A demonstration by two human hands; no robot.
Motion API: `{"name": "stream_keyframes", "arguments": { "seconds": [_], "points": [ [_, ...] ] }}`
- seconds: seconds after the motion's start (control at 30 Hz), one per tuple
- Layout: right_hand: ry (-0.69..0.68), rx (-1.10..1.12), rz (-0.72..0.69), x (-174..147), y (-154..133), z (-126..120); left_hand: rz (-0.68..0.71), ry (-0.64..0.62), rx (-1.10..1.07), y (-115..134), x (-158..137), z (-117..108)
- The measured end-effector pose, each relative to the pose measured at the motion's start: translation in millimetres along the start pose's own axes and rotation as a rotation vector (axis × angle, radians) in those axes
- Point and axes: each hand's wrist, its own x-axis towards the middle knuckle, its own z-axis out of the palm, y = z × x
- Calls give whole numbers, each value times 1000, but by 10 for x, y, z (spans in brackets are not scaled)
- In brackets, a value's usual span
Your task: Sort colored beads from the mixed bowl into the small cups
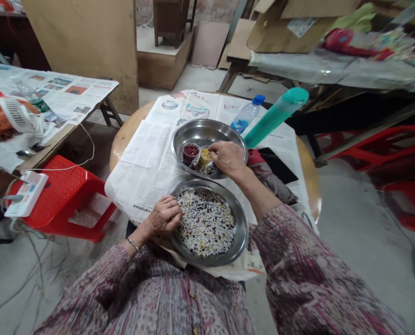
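Observation:
Closest to my body is a round metal plate (241, 232) spread with white grains (204, 223) mixed with dark, red and yellow beans. My left hand (163, 215) lies over its left rim with the fingers curled in; whatever they hold is hidden. Beyond it stands a metal basin (207, 126). In the basin are a clear cup of dark red beans (191, 150), a cup of yellow beans (205, 156) and some loose dark beans (207, 170). My right hand (227, 157) reaches over the basin, fingertips pinched together at the yellow beans. What the pinch holds is too small to see.
Newspaper (137, 163) covers the round table (118, 142). Behind the basin are a blue-capped bottle (248, 114) and a green tube (276, 116). A dark flat object (279, 165) and crumpled cloth (268, 179) lie right. A red stool (66, 195) with a power strip (26, 193) stands left.

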Motion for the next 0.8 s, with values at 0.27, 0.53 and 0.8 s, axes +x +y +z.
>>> {"name": "stream_keyframes", "arguments": {
  "seconds": [0.27, 0.53, 0.8],
  "points": [
    [-116, -91, -28, 98, -2, 106, -2, 8, -3, -1, -2, 12],
    [43, 3, -5, 76, 83, 256, -4, 2, 9, 6, 16, 7],
    [177, 296, -16, -268, 82, 43, 0, 6, 20, -3, 3, 19]
  ]
}}
